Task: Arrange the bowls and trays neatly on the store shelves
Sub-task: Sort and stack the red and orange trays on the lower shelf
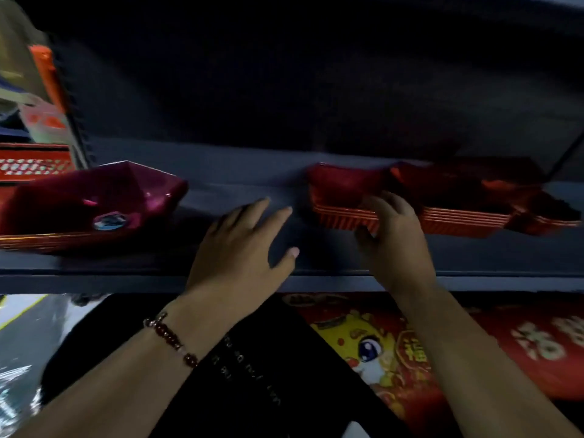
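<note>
On the dark grey shelf [240, 184] stand stacks of red ribbed trays. My right hand [392, 232] grips the front right corner of the middle stack [341, 197], thumb under its ribbed side and fingers over the rim. A second stack [458, 203] sits right beside it, and a third [550, 213] lies at the far right. My left hand [243, 245], with a bead bracelet on the wrist, hovers flat with fingers spread over the bare shelf to the left of the middle stack. A glossy dark red tray [94, 197] with a sticker tops a stack at the left.
An orange perforated basket [34, 165] and pale packages [44, 121] sit at the far left behind the glossy tray. Below the shelf edge [94, 282] lie red decorations with a yellow cartoon dragon [376, 346] and a black garment [252, 358].
</note>
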`<state>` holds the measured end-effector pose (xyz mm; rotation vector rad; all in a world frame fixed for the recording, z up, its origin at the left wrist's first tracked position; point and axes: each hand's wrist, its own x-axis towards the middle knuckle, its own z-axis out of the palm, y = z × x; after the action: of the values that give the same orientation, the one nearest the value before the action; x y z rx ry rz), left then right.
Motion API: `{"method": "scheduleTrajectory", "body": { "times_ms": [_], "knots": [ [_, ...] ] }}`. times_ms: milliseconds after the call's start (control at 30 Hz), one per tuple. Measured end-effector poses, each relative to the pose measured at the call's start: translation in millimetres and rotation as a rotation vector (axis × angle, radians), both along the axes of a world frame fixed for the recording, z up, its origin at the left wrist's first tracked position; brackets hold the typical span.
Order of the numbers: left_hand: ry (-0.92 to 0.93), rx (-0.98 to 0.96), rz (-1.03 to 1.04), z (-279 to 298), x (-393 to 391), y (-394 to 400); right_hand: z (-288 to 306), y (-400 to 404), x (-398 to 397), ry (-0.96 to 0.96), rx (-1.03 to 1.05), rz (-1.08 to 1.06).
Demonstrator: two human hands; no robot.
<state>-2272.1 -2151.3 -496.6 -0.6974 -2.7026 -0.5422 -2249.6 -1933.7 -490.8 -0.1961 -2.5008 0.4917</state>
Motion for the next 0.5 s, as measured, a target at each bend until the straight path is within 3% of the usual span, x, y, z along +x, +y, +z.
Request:
{"method": "scheduleTrajectory", "body": {
  "times_ms": [233, 367, 500],
  "knots": [
    [0.019, 0.086, 0.005, -25.6, -17.5, 54.7, -3.0, 45.9, -37.1, -0.059, -0.088, 0.016],
    [-0.001, 0.133, -0.007, -34.1, -25.7, 71.1, -5.2, 47.6, -47.6, 0.136, 0.031, 0.018],
    [-0.004, 0.162, -0.024, -37.4, -30.5, 75.9, -1.2, 46.5, -48.6, 0.116, -0.008, 0.022]
  ]
}}
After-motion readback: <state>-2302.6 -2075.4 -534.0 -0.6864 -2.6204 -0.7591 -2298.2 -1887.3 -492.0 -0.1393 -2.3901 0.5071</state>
